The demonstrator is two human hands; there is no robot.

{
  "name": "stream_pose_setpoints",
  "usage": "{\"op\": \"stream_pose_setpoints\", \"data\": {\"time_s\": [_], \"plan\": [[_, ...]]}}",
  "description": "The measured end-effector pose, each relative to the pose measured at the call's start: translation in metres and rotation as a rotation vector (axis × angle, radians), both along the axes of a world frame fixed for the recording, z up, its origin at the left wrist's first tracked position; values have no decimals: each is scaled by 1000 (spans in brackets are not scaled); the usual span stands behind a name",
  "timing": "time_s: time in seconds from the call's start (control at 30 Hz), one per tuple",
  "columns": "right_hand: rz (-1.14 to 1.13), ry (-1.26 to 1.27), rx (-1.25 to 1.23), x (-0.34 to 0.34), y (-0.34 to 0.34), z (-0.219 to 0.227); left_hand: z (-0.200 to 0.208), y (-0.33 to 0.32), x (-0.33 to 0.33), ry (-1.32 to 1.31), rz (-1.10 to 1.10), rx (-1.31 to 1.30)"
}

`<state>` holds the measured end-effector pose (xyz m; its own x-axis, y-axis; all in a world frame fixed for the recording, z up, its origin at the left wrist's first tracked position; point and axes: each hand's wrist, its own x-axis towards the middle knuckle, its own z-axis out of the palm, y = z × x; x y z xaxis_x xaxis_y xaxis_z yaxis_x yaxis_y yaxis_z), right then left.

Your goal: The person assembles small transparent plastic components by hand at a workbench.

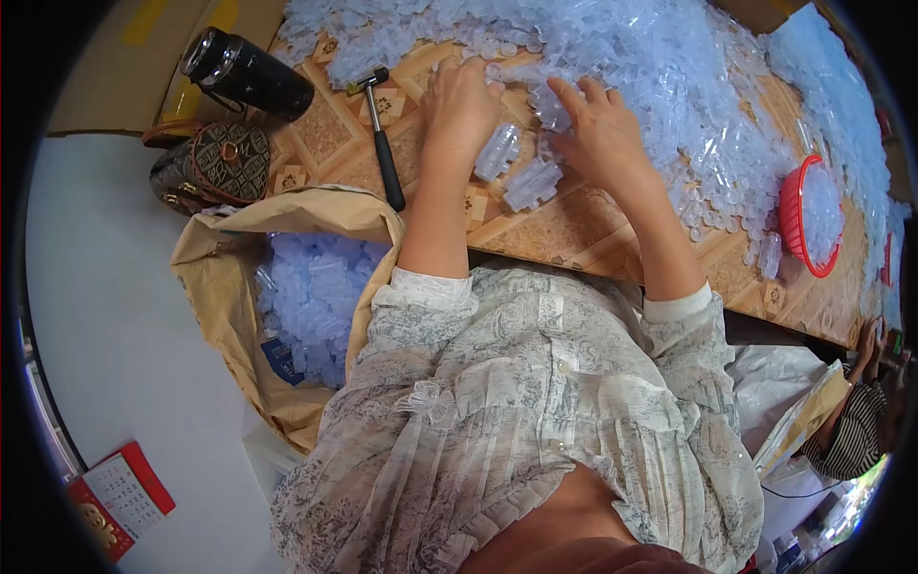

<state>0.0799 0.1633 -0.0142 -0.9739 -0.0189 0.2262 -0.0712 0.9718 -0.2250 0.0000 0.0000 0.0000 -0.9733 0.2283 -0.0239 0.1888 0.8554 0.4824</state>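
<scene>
My left hand (461, 107) is curled palm down at the near edge of a heap of small clear plastic pieces (650, 57). Its fingertips are bent under, and whatever they grip is hidden. To its right, my right hand (604, 139) rests over the edge of the same heap with its fingers apart, touching clear pieces below. On the tabletop between my forearms lie two small blocks of clear plastic tubes, one upper (498, 153) and one lower (532, 184).
A hammer (383, 143), a black flask (251, 77) and a patterned bag (225, 163) lie left on the table (574, 234). An open paper sack (215, 277) holds more clear pieces. A red basket (792, 215) stands right. At far right is another person's arm (865, 359).
</scene>
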Motion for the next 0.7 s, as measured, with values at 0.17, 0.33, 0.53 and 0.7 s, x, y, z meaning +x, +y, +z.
{"op": "stream_pose_setpoints", "data": {"time_s": [0.17,0.33,0.53,0.7], "plan": [[-80,8,-331,-6,14,7,-26,12,-11,331,-174,196],[-285,-3,-853,-11,39,5,-35,28,-20,339,-262,165],[-252,-93,-1650,-1,46,23,-26,28,-30,-92,-157,839],[-152,-143,-1882,5,38,30,3,23,-8,-377,-175,1124]]}}
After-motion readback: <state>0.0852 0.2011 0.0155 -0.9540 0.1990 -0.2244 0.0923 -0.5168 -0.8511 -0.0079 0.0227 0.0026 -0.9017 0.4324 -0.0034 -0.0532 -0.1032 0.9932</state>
